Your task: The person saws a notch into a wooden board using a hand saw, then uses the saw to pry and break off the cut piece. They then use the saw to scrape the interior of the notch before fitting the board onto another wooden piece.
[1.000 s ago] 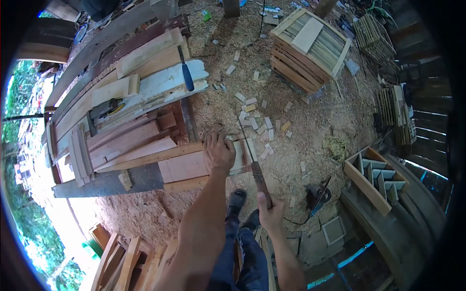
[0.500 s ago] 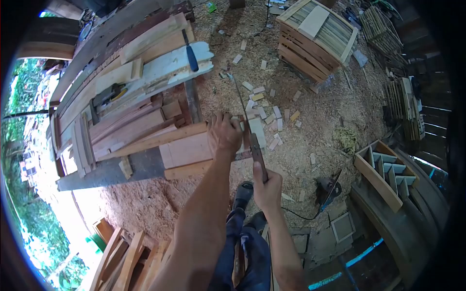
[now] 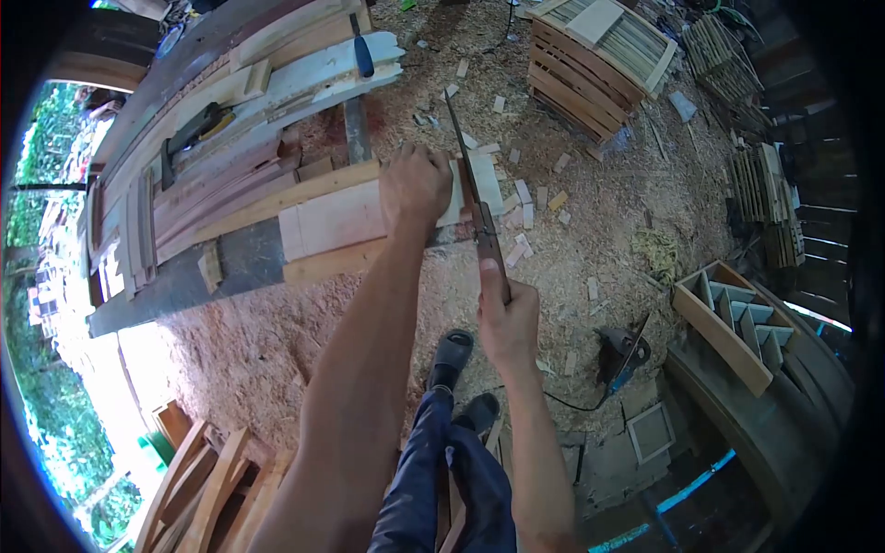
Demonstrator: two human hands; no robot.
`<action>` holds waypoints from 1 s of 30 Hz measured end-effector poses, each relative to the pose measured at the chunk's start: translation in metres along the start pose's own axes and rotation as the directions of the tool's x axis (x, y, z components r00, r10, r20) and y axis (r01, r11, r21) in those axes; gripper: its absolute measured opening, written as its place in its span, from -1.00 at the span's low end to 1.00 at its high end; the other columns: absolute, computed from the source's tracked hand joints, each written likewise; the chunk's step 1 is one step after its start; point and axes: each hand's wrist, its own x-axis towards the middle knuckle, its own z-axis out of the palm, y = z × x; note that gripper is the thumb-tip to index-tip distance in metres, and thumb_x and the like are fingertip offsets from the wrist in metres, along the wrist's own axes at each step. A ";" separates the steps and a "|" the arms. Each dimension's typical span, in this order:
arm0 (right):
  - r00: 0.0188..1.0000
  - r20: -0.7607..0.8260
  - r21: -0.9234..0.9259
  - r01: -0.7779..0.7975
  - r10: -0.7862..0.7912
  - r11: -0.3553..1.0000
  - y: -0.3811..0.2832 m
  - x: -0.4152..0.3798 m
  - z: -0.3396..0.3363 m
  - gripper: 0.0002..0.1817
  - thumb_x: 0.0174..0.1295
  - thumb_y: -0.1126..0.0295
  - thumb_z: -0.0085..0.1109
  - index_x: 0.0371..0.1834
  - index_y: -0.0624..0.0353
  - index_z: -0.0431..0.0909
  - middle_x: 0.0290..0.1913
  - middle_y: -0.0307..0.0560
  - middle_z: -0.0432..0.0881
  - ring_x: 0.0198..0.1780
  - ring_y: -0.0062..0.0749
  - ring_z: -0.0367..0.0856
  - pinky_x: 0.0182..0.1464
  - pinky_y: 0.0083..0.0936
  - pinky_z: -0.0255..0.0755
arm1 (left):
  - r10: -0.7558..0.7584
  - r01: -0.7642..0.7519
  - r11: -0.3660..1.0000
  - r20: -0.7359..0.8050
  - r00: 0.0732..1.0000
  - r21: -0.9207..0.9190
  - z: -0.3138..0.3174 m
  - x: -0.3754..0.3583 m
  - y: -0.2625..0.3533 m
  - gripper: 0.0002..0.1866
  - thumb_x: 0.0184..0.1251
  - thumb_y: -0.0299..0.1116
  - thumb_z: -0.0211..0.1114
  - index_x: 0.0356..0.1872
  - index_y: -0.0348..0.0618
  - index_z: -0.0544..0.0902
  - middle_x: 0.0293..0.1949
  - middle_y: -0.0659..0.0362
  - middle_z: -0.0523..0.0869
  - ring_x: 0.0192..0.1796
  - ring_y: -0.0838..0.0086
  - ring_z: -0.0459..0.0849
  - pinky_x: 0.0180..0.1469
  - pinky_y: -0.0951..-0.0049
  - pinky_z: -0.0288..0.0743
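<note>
In my right hand (image 3: pixel 508 324) is a handsaw (image 3: pixel 486 241), its brown wooden handle wrapped by my fingers. The narrow dark blade points away from me, crossing the end of a pale wooden board (image 3: pixel 334 223). Just left of the blade, my left hand (image 3: pixel 415 188) presses on that board with its fingers curled over the far side. A short pale end of the board (image 3: pixel 490 182) shows to the right of the blade. Whether the teeth have cut into the wood cannot be made out.
A blue-handled chisel (image 3: pixel 362 57) and a dark hand plane (image 3: pixel 195 129) lie on stacked planks at left. Small wood offcuts (image 3: pixel 527 215) litter the sawdust floor. A slatted crate (image 3: pixel 590 69), a corded power tool (image 3: pixel 622 355) and a divided wooden box (image 3: pixel 733 323) stand at right.
The view has shifted, so the bench sits higher and further left. The saw has slid forward or tilted, with more blade showing beyond the board. Both hands keep their hold.
</note>
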 end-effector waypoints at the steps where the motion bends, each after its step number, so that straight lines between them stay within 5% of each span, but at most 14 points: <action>1: 1.000 0.000 -0.025 0.008 -0.008 1.000 0.004 0.001 0.001 -0.35 0.43 0.06 0.01 -0.77 0.32 0.37 -0.81 -0.19 0.24 -0.68 -0.61 0.22 -0.59 -0.36 0.14 | -0.006 0.006 1.000 0.013 1.000 0.006 0.000 0.000 0.001 -0.57 0.37 -0.19 -0.08 -0.27 -0.30 0.69 -0.12 -0.06 0.68 0.08 0.15 0.59 0.20 0.20 0.38; 9: 0.997 -0.013 -0.014 0.078 -0.079 0.997 0.038 -0.043 -0.014 -0.34 0.42 0.03 0.01 -0.77 0.31 0.35 -0.81 -0.18 0.20 -0.67 -0.61 0.20 -0.58 -0.35 0.09 | 0.016 -0.016 1.000 -0.004 1.000 0.007 -0.001 -0.004 0.000 -0.55 0.38 -0.18 -0.10 -0.26 -0.31 0.70 -0.11 -0.07 0.68 0.07 0.14 0.61 0.19 0.17 0.40; 12: 0.999 0.009 0.049 0.038 -0.039 0.998 0.042 -0.038 -0.019 -0.33 0.38 -0.13 0.05 -0.76 0.16 0.35 -0.75 -0.33 0.33 -0.71 -0.65 0.27 -0.63 -0.54 0.10 | 0.037 -0.036 0.999 -0.013 0.999 0.027 -0.002 -0.001 0.000 -0.54 0.38 -0.17 -0.09 -0.26 -0.32 0.70 -0.09 -0.08 0.69 0.05 0.13 0.62 0.18 0.16 0.40; 19: 0.968 -0.067 -0.141 0.233 -0.244 0.962 0.104 -0.137 -0.059 -0.45 0.40 0.11 0.05 -0.70 0.28 0.45 -0.82 -0.16 0.22 -0.73 -0.60 0.31 -0.62 -0.41 0.15 | 0.048 -0.047 0.999 -0.046 0.998 0.019 0.005 -0.002 -0.005 -0.53 0.41 -0.15 -0.10 -0.24 -0.32 0.70 -0.12 -0.09 0.70 0.05 0.12 0.62 0.18 0.16 0.41; 26: 0.997 -0.062 -0.068 0.045 -0.050 0.997 0.053 -0.158 -0.063 -0.49 0.37 0.17 0.10 -0.70 0.30 0.45 -0.82 -0.18 0.26 -0.75 -0.57 0.32 -0.64 -0.45 0.13 | 0.037 -0.037 0.999 -0.027 0.999 0.005 -0.002 -0.004 -0.002 -0.55 0.41 -0.16 -0.09 -0.23 -0.31 0.70 -0.08 -0.08 0.69 0.07 0.12 0.61 0.21 0.17 0.38; 28: 0.994 -0.080 -0.012 -0.073 0.072 0.997 0.039 -0.165 -0.057 -0.41 0.42 0.05 0.05 -0.73 0.23 0.36 -0.77 -0.33 0.31 -0.69 -0.68 0.27 -0.63 -0.55 0.04 | 0.058 -0.057 0.998 -0.049 0.997 0.013 0.003 -0.003 -0.004 -0.55 0.40 -0.17 -0.08 -0.24 -0.29 0.71 -0.09 -0.07 0.69 0.07 0.12 0.61 0.20 0.17 0.38; 30: 0.996 -0.090 -0.124 -0.019 0.008 0.992 0.029 -0.171 -0.066 -0.50 0.38 0.19 0.10 -0.68 0.31 0.45 -0.81 -0.23 0.27 -0.71 -0.65 0.32 -0.64 -0.47 0.11 | 0.064 -0.064 0.998 -0.038 0.997 0.005 0.006 0.000 -0.006 -0.56 0.40 -0.17 -0.08 -0.25 -0.29 0.71 -0.09 -0.06 0.69 0.07 0.12 0.61 0.20 0.17 0.38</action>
